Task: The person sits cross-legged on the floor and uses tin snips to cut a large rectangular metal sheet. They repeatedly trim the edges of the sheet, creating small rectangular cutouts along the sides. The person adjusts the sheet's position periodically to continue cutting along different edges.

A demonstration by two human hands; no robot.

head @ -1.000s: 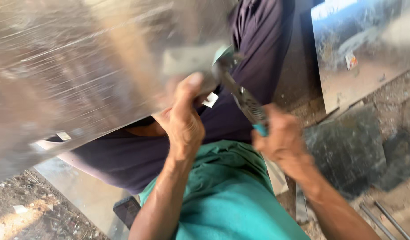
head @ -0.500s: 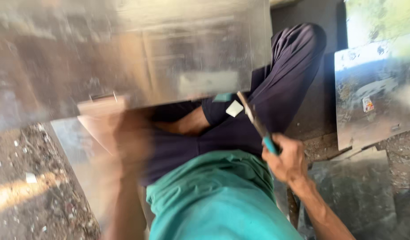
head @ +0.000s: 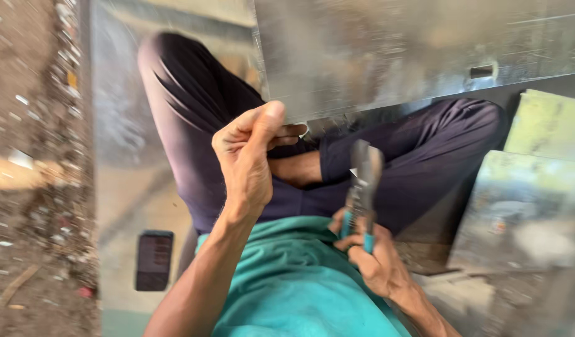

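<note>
A large shiny metal sheet point(head: 418, 50) fills the upper right of the head view, over my crossed legs in dark trousers. My left hand point(head: 250, 156) pinches its lower left corner, thumb on top. My right hand point(head: 368, 256) is lower and to the right, closed round the teal handles of a pair of pliers point(head: 362, 187) whose metal jaws point up towards the sheet's lower edge without touching it. The jaws are blurred.
A dark phone point(head: 154, 259) lies on another metal sheet point(head: 119, 162) on the ground at left. More sheet pieces point(head: 524, 212) lean at the right. Gravelly dirt point(head: 31, 156) runs along the far left.
The view has swung and the sheet now sits to the upper right. My left hand has come back onto the sheet's corner. The pliers have turned upright, away from the sheet edge.
</note>
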